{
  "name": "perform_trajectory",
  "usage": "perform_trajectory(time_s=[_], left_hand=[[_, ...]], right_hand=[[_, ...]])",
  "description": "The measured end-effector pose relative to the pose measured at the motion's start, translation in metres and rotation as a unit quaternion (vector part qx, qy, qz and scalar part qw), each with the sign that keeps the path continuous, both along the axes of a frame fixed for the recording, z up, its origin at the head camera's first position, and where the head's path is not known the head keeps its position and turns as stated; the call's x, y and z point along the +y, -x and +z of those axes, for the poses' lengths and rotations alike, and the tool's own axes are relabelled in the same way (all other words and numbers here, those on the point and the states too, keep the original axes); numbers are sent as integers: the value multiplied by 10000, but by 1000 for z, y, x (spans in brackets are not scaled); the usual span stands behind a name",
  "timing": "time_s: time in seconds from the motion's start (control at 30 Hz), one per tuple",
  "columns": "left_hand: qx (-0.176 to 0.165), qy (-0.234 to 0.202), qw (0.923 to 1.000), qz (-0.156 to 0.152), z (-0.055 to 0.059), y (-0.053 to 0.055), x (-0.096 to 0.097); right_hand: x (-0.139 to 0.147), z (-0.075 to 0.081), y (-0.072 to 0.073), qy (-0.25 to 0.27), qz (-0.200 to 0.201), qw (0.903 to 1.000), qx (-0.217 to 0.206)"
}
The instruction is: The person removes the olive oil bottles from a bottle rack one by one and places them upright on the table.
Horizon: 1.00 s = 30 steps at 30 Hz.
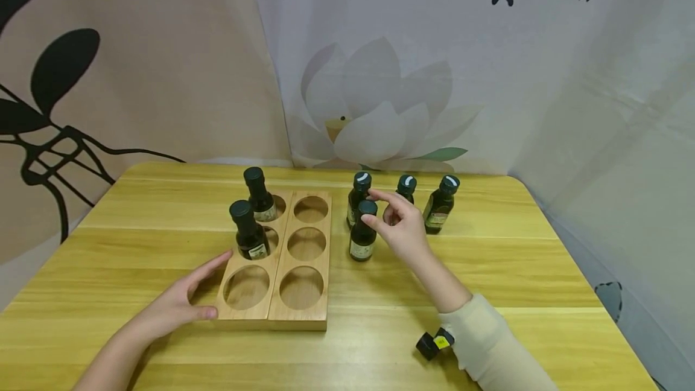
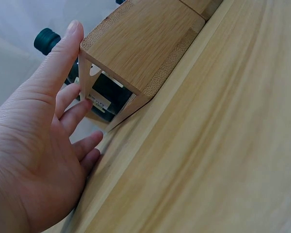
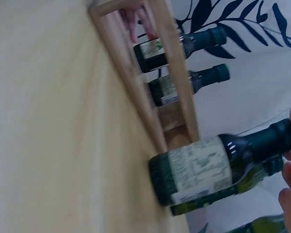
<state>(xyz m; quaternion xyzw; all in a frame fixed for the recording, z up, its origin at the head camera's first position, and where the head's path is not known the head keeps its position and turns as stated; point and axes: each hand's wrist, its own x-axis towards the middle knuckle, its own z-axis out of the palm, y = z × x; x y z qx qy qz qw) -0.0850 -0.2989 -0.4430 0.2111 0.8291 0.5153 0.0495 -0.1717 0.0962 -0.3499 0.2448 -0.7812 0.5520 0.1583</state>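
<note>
A wooden rack [image 1: 274,294] with two columns of round holes stands on the table. Two dark bottles, one in the back hole [image 1: 262,198] and one in the middle hole [image 1: 250,234], fill part of its left column. My left hand [image 1: 176,306] rests at the rack's front left corner, thumb and fingers spread; in the left wrist view the thumb [image 2: 63,53] lies along the edge. Right of the rack, my right hand [image 1: 402,225] pinches the black cap of an upright, labelled dark bottle [image 1: 362,240]. The right wrist view shows this bottle [image 3: 199,170] close up.
Behind the right hand stand three more capped bottles: one at the left [image 1: 355,198], one partly hidden [image 1: 406,186], one at the right [image 1: 441,207]. A small black object with a yellow mark [image 1: 434,344] is by the right sleeve. A printed curtain [image 1: 380,47] hangs behind the table.
</note>
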Motion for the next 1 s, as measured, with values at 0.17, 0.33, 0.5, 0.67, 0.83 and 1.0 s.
perform_trajectory(time_s=[0.17,0.33,0.5,0.67,0.83,1.0], left_hand=[[39,11,10000,-12,0,-1,0],[61,4,10000,-24,1,-1,1],[55,33,10000,-6,1,-1,1],[45,36,10000,-12,4,-2,2],[74,11,10000,-44,5,-2,2],[55,-9,10000,-60,5,-2,3]], right_hand=[[-7,11,-2,155,117,9989,433],[-18,6,6,274,323,9957,820],[-34,6,7,442,716,9891,1207],[-59,7,0,418,1064,9858,1233],[-87,6,-6,266,1275,9863,1016],[-111,2,-9,122,1315,9890,671]])
